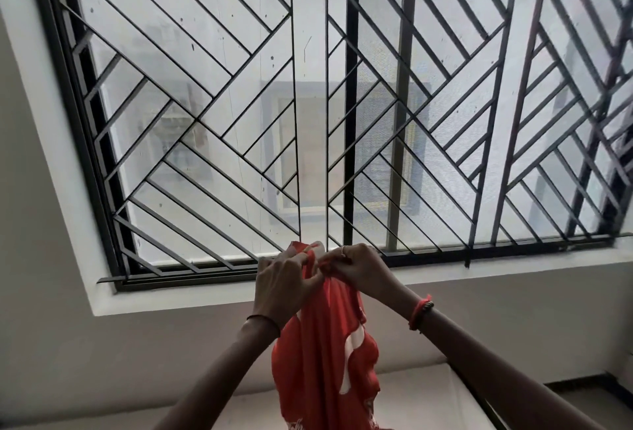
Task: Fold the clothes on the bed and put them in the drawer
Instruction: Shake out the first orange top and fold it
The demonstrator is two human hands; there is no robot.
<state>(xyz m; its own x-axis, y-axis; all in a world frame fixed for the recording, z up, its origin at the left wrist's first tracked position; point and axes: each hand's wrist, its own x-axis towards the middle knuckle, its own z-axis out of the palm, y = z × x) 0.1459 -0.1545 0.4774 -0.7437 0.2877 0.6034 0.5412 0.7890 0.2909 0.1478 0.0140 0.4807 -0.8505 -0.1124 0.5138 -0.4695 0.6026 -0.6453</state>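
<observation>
Both the left hand [286, 284] and right hand [356, 268] pinch the red-and-white printed cloth garment [322, 354] hanging above the bed; best slide fingers apart along its edge.

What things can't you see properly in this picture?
Head view:
- Red cloth: its bottom is cut off by the frame's lower edge. It hangs bunched, so what kind of garment it is stays unclear.
- Its top edge: hidden inside the left hand and right hand gripping it.
- Buildings outside: blurred by the window mesh.
- Drawer and other clothes: out of frame.
</observation>
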